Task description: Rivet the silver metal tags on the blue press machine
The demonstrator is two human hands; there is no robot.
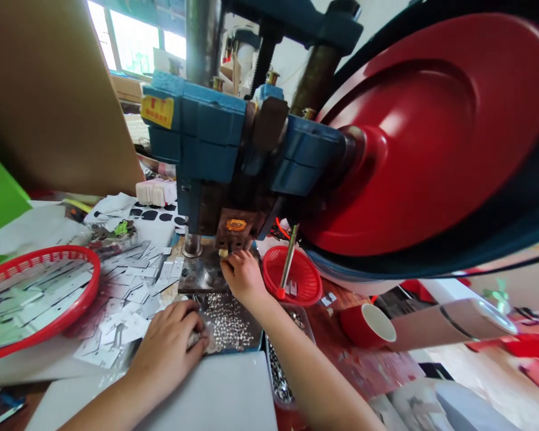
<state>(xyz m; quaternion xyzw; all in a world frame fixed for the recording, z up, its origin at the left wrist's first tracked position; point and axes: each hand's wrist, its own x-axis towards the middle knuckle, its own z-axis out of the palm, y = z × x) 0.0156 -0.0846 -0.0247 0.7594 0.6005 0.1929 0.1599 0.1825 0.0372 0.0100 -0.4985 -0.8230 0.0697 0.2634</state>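
My right hand [243,276] reaches to the base of a blue press [211,134], right below its tool head [242,226]. Its fingers are pinched together at the die, and whatever they hold is hidden. A small pale piece [224,254] shows by the fingertips. My left hand [173,335] rests at the left edge of a tray of small shiny metal parts [229,320], palm down. The fingers are curled in, with a few small parts showing beside them; what lies within them cannot be made out.
Flat metal plates [130,284] lie in a heap on the left, beside a red basket [92,281] holding more. Behind my right wrist stands a red bowl [312,287]. A large red flywheel [431,137] fills the upper right. A red cup [363,326] lies right of my forearm.
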